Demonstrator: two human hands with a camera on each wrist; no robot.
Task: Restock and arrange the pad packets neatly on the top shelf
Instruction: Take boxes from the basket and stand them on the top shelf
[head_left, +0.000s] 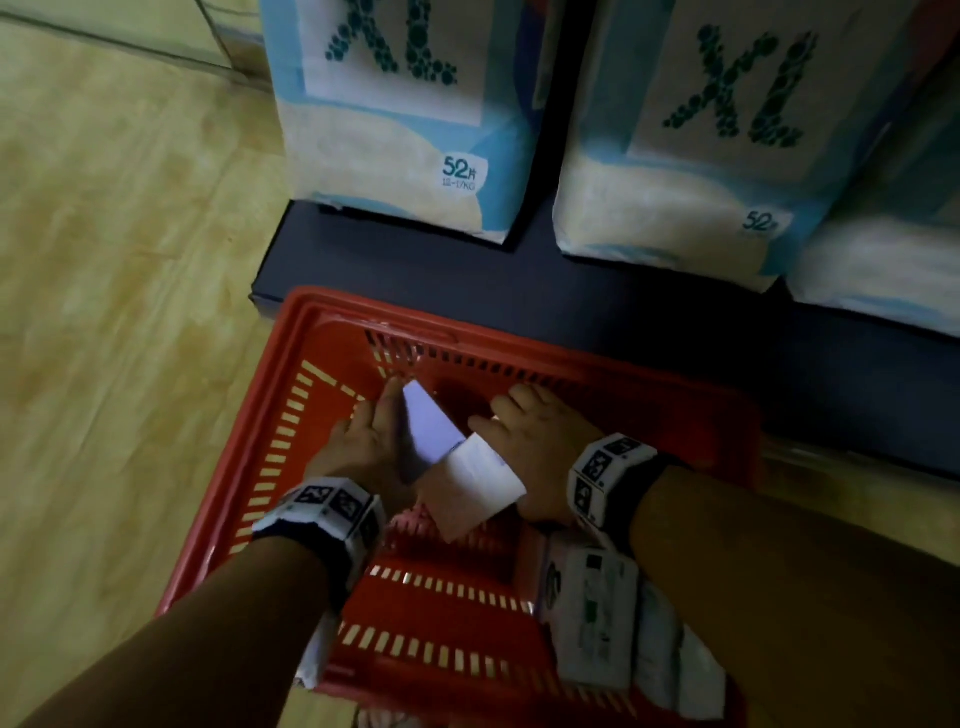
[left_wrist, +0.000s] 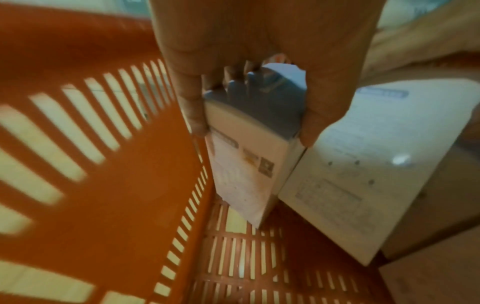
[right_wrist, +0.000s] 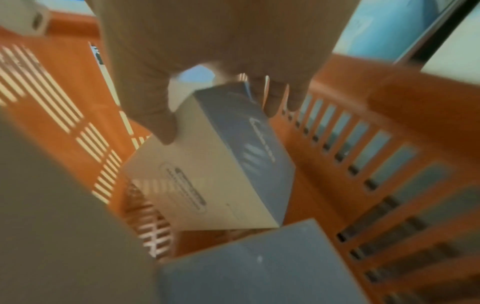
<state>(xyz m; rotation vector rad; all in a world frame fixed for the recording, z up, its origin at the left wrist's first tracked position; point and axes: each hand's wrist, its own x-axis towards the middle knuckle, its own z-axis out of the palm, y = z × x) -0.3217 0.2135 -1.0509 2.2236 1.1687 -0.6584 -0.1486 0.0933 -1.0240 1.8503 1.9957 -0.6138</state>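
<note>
2 pad packets are held inside the red slatted basket (head_left: 291, 415), 1 in each hand, at the centre of the head view. The left hand (head_left: 363, 441) pinches a packet with a pale-blue end (head_left: 428, 423): in the left-wrist view the thumb presses 1 narrow side and the fingers (left_wrist: 192, 107) press the opposite side, with the packet (left_wrist: 246, 168) standing on end, its lower corner near the basket floor. The right hand (head_left: 530, 436) grips a white packet (head_left: 475, 486); in the right-wrist view the thumb lies on its cream face and the curled fingers wrap its far grey edge, the packet (right_wrist: 213, 164) tilted above the basket floor. The 2 packets meet edge to edge between the hands.

More white packets (head_left: 597, 618) lie at the lower right of the head view, at the basket's near right corner under the right forearm. Both wrists carry white bands with black square markers (head_left: 332, 506).

Beyond the basket, at upper centre, a dark low shelf base (head_left: 623, 291) holds 2 large blue-and-white "XL" packs (head_left: 405, 130), printed "52". Pale tiled floor (head_left: 114, 312) fills the left side.
</note>
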